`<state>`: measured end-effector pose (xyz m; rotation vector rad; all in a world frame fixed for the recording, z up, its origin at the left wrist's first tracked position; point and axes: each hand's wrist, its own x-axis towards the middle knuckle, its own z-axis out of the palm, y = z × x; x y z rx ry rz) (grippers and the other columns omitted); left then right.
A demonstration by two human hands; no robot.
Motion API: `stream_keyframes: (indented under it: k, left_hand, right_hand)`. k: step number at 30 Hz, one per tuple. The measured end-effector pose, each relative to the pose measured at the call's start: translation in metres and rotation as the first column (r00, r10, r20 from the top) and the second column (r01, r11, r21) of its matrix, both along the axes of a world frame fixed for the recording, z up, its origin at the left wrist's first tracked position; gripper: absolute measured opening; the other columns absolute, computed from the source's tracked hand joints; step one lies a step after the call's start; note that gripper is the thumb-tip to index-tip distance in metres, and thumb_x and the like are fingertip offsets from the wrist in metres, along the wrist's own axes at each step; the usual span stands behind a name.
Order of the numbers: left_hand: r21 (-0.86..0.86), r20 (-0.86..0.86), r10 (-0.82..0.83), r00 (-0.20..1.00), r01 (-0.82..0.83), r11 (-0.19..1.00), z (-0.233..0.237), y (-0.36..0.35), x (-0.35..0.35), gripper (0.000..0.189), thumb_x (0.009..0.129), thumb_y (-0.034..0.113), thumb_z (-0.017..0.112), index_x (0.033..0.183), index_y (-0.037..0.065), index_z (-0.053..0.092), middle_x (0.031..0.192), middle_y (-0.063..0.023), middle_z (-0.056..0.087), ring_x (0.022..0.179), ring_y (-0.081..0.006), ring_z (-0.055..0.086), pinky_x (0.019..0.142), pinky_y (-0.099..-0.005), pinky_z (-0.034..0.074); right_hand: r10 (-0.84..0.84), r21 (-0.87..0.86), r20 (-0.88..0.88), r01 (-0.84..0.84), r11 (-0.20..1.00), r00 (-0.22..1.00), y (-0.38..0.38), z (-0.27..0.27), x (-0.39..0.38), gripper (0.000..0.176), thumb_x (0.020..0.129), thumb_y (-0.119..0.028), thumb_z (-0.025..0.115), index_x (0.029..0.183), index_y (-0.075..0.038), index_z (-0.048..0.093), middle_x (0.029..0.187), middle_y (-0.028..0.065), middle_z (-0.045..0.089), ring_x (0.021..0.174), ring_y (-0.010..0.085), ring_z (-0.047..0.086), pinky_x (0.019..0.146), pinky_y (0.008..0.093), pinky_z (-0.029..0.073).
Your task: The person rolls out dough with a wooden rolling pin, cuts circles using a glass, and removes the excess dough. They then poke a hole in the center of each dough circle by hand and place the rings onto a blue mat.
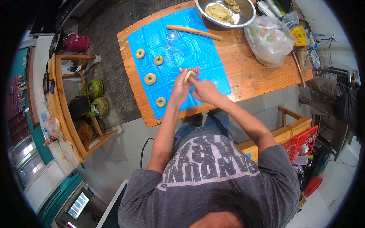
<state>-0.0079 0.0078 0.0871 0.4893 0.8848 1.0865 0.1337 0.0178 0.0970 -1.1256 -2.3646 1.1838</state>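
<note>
Both my hands meet over the blue silicone mat (197, 57) on the wooden table (258, 72). My left hand (180, 85) and my right hand (201, 89) together hold a small piece of pale yellow dough (189, 75) between the fingers. Several ring-shaped dough pieces lie on the mat's left part, among them one ring (150, 79) and another ring (161, 102) nearest me. A clear glass (173, 36) and a wooden rolling pin (194, 32) lie at the mat's far side.
A metal bowl (247, 17) with more dough stands at the table's far edge. A clear plastic bag (268, 40) with goods sits to the right. Green gas cylinders (93, 89) stand under a wooden bench at left. Another person's legs (323, 95) show at right.
</note>
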Motion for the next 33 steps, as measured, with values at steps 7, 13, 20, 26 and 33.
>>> stream_keyframes:
  k: [7,13,20,26,33]
  left_hand:
    - [0.077,0.112,-0.268,0.957,0.26,0.962,0.026,0.0,-0.011,0.076,0.094,0.061,0.031,0.134,-0.003,0.042,0.138,-0.0208,0.043,0.129,-0.0312,0.041,0.109,-0.0458,0.032]
    - [-0.029,0.048,0.06,0.997,-0.059,0.998,0.004,-0.007,-0.02,0.069,0.097,0.056,0.03,0.144,0.006,0.029,0.142,-0.0162,0.04,0.128,-0.0274,0.042,0.105,-0.0433,0.035]
    - [-0.018,-0.148,0.007,0.989,-0.009,1.0,0.012,-0.008,-0.03,0.054,0.099,0.041,0.037,0.139,0.004,0.035,0.137,-0.0168,0.045,0.125,-0.0271,0.045,0.103,-0.0408,0.038]
    - [0.013,-0.12,0.013,0.993,-0.011,1.0,0.007,-0.003,-0.028,0.045,0.1,0.034,0.04,0.134,0.004,0.042,0.129,-0.0143,0.052,0.118,-0.0241,0.05,0.098,-0.0385,0.04]
    - [-0.005,-0.138,0.025,0.99,-0.026,1.0,0.003,0.001,-0.032,0.046,0.1,0.035,0.041,0.133,0.005,0.042,0.128,-0.0131,0.053,0.117,-0.0222,0.051,0.097,-0.0378,0.041]
  right_hand:
    - [-0.547,-0.825,-0.544,-0.524,0.212,0.636,0.0,0.039,-0.009,0.072,0.084,-0.018,0.062,0.146,-0.02,0.025,0.073,0.0042,0.06,0.044,0.0135,0.05,0.043,0.0282,0.04]
    - [-0.503,-0.446,-0.37,0.325,0.834,0.781,0.009,0.075,0.013,0.073,0.082,-0.014,0.062,0.146,-0.018,0.027,0.075,0.0033,0.061,0.048,0.0128,0.054,0.044,0.0294,0.042]
    - [-0.219,0.245,-0.269,0.286,0.926,0.938,0.025,0.084,0.039,0.068,0.075,-0.005,0.062,0.139,-0.011,0.04,0.083,0.011,0.066,0.053,0.0293,0.058,0.05,0.0358,0.048]
    - [-0.065,0.417,-0.417,0.254,0.873,0.907,0.01,0.095,0.037,0.076,0.075,0.004,0.062,0.144,-0.004,0.03,0.072,0.0048,0.064,0.055,0.0111,0.058,0.049,0.0234,0.045]
    - [-0.277,0.108,-0.464,0.364,0.925,0.841,0.011,0.1,0.018,0.027,0.079,0.004,0.059,0.103,-0.003,0.068,0.078,0.0036,0.069,0.05,0.0082,0.055,0.052,0.0244,0.045]
